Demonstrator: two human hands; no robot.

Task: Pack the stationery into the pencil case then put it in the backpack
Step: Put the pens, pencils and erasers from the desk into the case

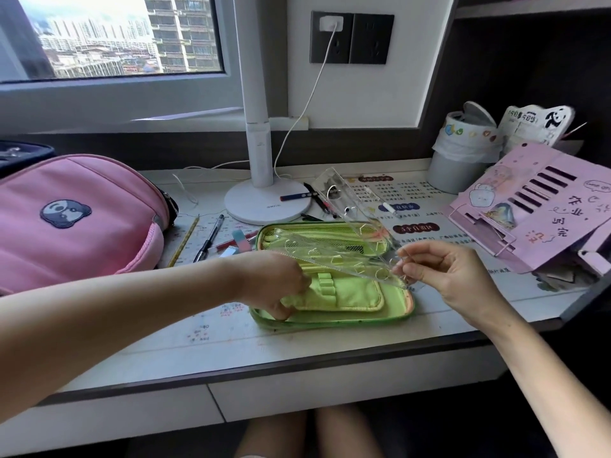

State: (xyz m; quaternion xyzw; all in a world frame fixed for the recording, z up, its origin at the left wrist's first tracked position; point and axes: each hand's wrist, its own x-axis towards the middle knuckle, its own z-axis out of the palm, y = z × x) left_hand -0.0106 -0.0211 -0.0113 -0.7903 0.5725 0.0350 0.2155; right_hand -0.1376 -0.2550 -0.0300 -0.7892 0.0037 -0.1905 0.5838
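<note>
The left hand [281, 285] pins the open green pencil case [334, 276] near the worktop's [297, 338] front edge, steadying it, while the right hand [443, 276] pinches clear rulers [334, 256] above it. The pink backpack [76, 219] waits at the left edge.

A single wide-angle camera sits on the person's head and looks forward and down across the desk [297, 338] from the seated side. It is close: both forearms reach in from the bottom corners and the knees show under the desk edge. The view faces the wall and the window [109, 34] behind the desk, with straight lines bent toward the edges. With one view only, no part of the scene is shared.
</note>
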